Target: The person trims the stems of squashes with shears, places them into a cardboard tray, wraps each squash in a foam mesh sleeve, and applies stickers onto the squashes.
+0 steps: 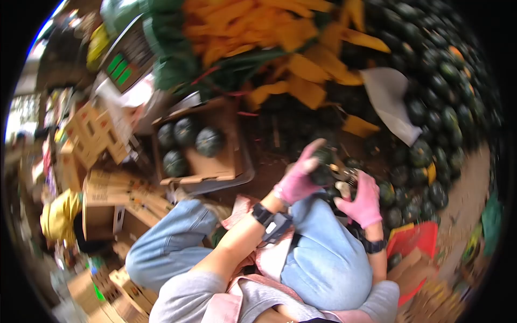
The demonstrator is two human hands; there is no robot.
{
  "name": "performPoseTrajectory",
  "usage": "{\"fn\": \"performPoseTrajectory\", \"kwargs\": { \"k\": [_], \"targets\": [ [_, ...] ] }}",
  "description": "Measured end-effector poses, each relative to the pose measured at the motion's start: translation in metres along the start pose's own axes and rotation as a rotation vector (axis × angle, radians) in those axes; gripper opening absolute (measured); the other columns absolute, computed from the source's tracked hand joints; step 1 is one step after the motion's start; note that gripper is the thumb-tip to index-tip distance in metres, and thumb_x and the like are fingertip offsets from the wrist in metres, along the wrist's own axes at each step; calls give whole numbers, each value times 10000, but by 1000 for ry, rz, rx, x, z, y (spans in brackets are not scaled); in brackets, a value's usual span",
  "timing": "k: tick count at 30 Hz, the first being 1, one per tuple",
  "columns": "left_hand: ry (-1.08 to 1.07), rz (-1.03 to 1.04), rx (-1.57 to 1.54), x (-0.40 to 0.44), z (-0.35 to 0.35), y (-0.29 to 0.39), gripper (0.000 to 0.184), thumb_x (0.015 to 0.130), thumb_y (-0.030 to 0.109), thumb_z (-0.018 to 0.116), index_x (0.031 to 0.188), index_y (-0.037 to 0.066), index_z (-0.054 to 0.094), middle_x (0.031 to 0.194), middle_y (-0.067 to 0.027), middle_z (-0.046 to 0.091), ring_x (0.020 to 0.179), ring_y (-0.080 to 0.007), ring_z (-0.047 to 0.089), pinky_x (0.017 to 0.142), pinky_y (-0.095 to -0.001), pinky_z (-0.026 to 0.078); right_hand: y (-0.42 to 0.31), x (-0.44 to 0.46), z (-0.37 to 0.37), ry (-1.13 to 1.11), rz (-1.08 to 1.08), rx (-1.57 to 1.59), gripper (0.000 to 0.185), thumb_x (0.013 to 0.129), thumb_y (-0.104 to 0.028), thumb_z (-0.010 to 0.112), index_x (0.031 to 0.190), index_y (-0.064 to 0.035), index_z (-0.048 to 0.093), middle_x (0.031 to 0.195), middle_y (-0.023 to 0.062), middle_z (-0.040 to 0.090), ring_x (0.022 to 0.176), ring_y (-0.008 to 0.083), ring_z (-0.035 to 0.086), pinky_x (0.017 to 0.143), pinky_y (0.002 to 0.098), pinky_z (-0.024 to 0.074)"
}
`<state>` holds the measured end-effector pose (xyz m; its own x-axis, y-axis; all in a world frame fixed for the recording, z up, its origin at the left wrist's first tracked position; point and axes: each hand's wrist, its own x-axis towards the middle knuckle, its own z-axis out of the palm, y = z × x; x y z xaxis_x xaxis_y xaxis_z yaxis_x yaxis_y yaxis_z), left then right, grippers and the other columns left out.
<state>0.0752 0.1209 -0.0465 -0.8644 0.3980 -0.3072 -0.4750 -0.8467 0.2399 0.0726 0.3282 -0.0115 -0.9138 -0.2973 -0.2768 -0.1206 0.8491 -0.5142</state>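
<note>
My left hand [299,176], in a pink glove with pale fingertips, holds a dark green squash [322,168] above my bent knee. Just to the right is my right hand [363,200], gloved the same way, its thumb and a finger pointing toward the squash. A small dark, partly shiny item [352,178] is at its upper fingers, too blurred to identify. The hands are apart. An open cardboard box [229,134] to the left of my left hand contains several dark green squashes [210,141].
Many dark green squashes [421,153] are heaped on the right. Orange pieces [307,91] lie at the top, near a white sheet [389,99]. Cardboard boxes [99,220] and a person's yellow sleeve [60,215] are at left. A red crate [425,237] stands at lower right.
</note>
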Motion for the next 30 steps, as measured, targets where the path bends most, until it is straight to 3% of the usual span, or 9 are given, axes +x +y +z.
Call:
{"fn": "performPoseTrajectory", "kwargs": {
  "k": [6, 12, 17, 19, 21, 23, 25, 27, 30],
  "targets": [
    [-15, -30, -28, 2, 1, -2, 729, 879, 440, 597, 1451, 206, 212, 1294, -73, 419, 1186, -233, 439, 976, -495, 402, 21, 1, 16, 117, -51, 14, 568, 609, -122, 680, 1127, -21, 469, 1053, 192, 539, 1000, 398, 496, 876, 461, 400],
    [205, -79, 107, -7, 12, 16, 577, 896, 389, 566, 1368, 182, 306, 1186, -62, 458, 1060, -213, 504, 845, -444, 487, 22, 5, 33, 12, 78, 184, 246, 653, -54, 604, 882, -38, 515, 704, 166, 565, 658, 376, 570, 602, 414, 463],
    [326, 515, 465, -71, 13, 79, 632, 780, 269, 664, 1327, 148, 371, 1060, -84, 519, 919, -209, 581, 807, -345, 507, 9, 8, 24, 49, 34, 219, 213, 676, -79, 634, 834, -41, 496, 689, 151, 559, 638, 355, 577, 593, 389, 468],
    [803, 652, 739, -104, 4, 114, 581, 754, 248, 696, 1265, 139, 440, 1079, -116, 517, 934, -216, 567, 798, -320, 493, 26, 5, 28, 62, 59, 124, 259, 662, -105, 672, 854, -47, 509, 740, 133, 566, 704, 334, 576, 640, 394, 470],
    [1344, 704, 1616, -127, -31, 133, 588, 709, 266, 727, 1225, 145, 471, 1105, -151, 493, 979, -289, 533, 813, -376, 484, 25, 2, 22, 78, -47, -32, 293, 648, -126, 690, 869, -54, 513, 784, 118, 571, 765, 325, 566, 689, 405, 458],
    [1595, 3, 2182, -139, -34, 147, 660, 625, 291, 782, 1201, 166, 485, 1139, -171, 453, 1010, -340, 492, 806, -447, 486, 20, 7, 18, 76, -129, -140, 326, 633, -148, 705, 882, -59, 515, 819, 106, 571, 813, 317, 553, 728, 415, 443],
    [1521, -201, 2107, -133, -35, 155, 689, 588, 333, 776, 1190, 156, 490, 1146, -167, 470, 1031, -370, 478, 825, -471, 477, 15, 9, 17, 35, -176, -212, 357, 619, -169, 717, 892, -62, 513, 844, 99, 566, 848, 312, 539, 756, 421, 426],
    [1408, -62, 2061, -128, -49, 155, 717, 585, 356, 768, 1196, 118, 476, 1136, -173, 481, 1032, -377, 480, 845, -459, 469, 13, 11, 22, 36, -198, -191, 373, 599, -153, 703, 900, -58, 504, 850, 105, 562, 845, 314, 536, 754, 418, 417],
    [1141, 343, 1753, -124, -82, 151, 726, 767, 382, 695, 1321, 36, 376, 1202, -242, 486, 1133, -415, 451, 930, -484, 412, 8, 14, 26, 10, -220, -156, 385, 573, -120, 678, 908, -52, 499, 853, 116, 557, 845, 322, 533, 749, 420, 418]
  ]
}}
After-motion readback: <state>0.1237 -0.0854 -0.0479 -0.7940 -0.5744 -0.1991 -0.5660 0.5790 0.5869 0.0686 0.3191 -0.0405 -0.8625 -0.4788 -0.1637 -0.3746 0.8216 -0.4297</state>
